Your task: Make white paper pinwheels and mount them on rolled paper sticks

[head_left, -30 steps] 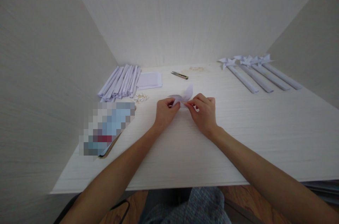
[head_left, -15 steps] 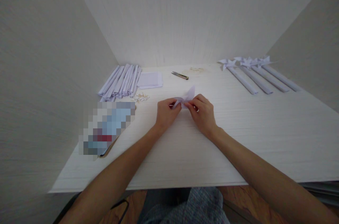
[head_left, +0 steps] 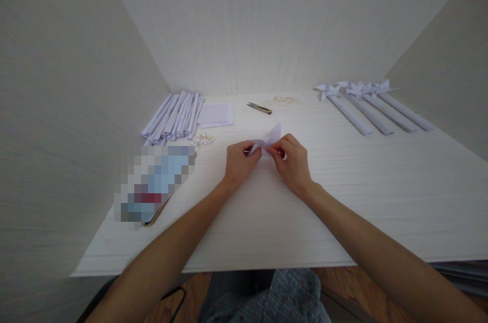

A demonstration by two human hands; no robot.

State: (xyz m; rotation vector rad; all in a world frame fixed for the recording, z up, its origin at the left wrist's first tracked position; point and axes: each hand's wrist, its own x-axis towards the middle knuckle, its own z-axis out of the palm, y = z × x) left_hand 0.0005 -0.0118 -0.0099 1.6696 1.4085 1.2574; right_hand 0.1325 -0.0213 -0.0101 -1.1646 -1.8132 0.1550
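Between my two hands, a white paper pinwheel (head_left: 274,135) is held just over the table, one pointed blade standing up. My left hand (head_left: 240,163) is closed, its thumb and fingers pinching the left side of the paper. From the other side, my right hand (head_left: 293,160) grips near the pinwheel's middle with thumb and fingertips. The fingers cover much of the centre, so I cannot tell whether a pin or stick is in it. Thread snips (head_left: 260,108) lie behind the hands.
At the back left are a pile of rolled paper tubes (head_left: 175,115), square paper sheets (head_left: 216,114) and small whitish bits (head_left: 204,139). A blurred-out phone-like device (head_left: 162,180) lies at left. Finished pinwheels on paper sticks (head_left: 348,114) lie at back right. Thin brownish pieces (head_left: 285,99) sit near the back wall.
Almost nothing differs. My right hand's fingers have shifted very slightly at the pinwheel's middle; both hands keep their grip on the paper.
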